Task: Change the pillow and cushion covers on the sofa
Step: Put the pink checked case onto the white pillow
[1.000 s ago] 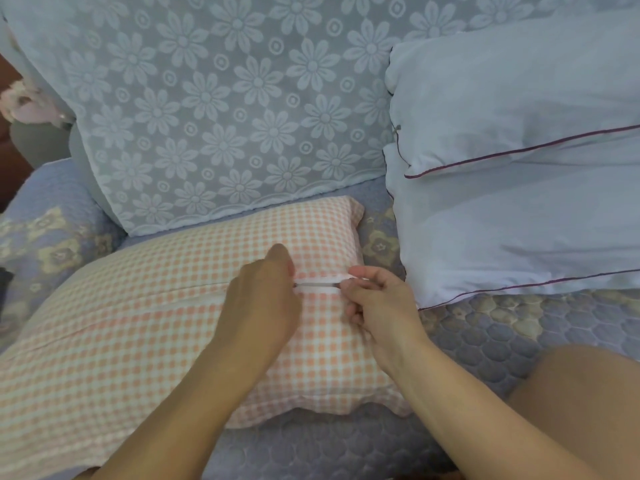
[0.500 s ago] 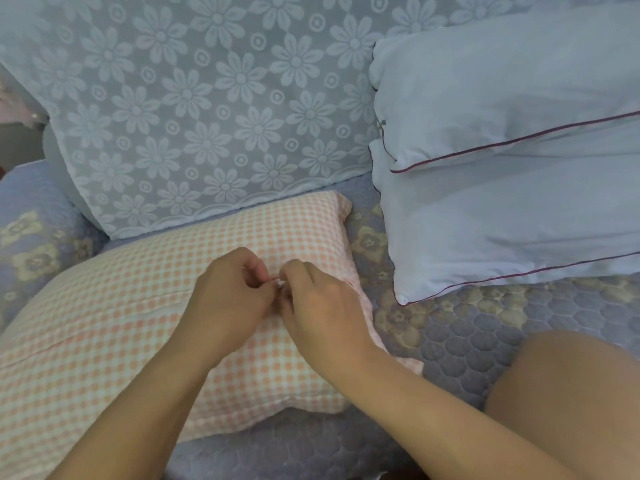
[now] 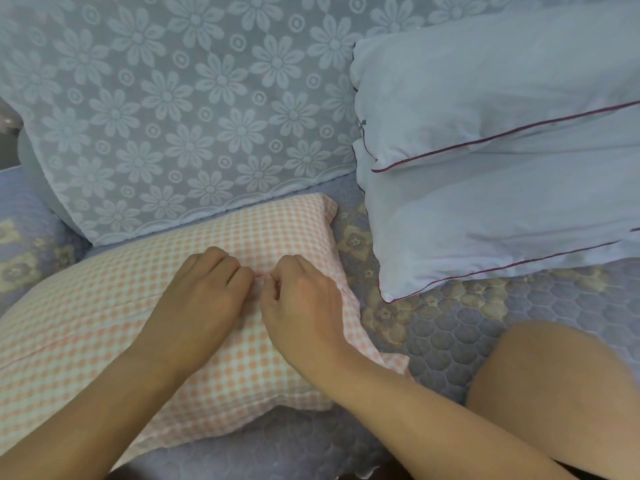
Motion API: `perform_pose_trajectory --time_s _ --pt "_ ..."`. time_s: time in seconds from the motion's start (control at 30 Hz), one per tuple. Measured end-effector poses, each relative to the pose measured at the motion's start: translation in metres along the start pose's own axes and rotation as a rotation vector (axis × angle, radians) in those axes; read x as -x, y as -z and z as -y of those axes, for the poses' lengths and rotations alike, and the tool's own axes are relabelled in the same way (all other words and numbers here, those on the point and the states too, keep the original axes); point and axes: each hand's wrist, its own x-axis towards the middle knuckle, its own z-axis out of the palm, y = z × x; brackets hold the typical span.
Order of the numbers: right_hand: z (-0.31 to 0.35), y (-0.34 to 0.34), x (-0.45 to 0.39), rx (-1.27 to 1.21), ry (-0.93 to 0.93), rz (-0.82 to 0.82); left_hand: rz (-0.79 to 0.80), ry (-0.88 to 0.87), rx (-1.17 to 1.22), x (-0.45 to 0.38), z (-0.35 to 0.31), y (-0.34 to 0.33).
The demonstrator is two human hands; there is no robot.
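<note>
Since a moment ago, our left hand (image 3: 204, 292) and right hand (image 3: 304, 299) have closed together, fingers curled, pinching the seam of the peach-and-white checked fabric pillow (image 3: 242, 233) near the sofa seat's (image 3: 450, 334) back edge. We judge we're fastening its cover; next needs steady pulling.
</note>
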Motion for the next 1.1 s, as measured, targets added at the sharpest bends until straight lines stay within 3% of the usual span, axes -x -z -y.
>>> perform_pose_trajectory --time_s 0.2,0.33,0.53,0.67,0.9,1.0,1.1 --pt "-0.050 0.029 -0.022 -0.063 -0.470 0.008 -0.051 0.089 -0.031 0.000 0.013 0.017" --pt "-0.064 0.045 -0.012 -0.346 -0.685 0.005 -0.118 0.271 0.037 0.001 0.034 0.024" --pt "-0.061 0.048 -0.008 -0.894 -0.978 0.066 -0.148 0.080 0.202 -0.029 -0.063 -0.006" --pt "-0.062 0.056 -0.011 -1.137 -1.035 0.138 -0.184 0.142 0.197 -0.048 -0.083 -0.024" --pt "-0.061 0.055 -0.017 -1.030 -1.026 0.169 -0.098 0.198 0.330 -0.052 -0.064 -0.028" --pt "-0.064 0.055 -0.020 -1.023 -1.032 0.176 -0.059 0.131 0.377 -0.054 -0.049 -0.029" --pt "-0.064 0.054 -0.019 -0.982 -1.045 0.185 -0.062 -0.030 0.218 -0.058 -0.047 -0.027"
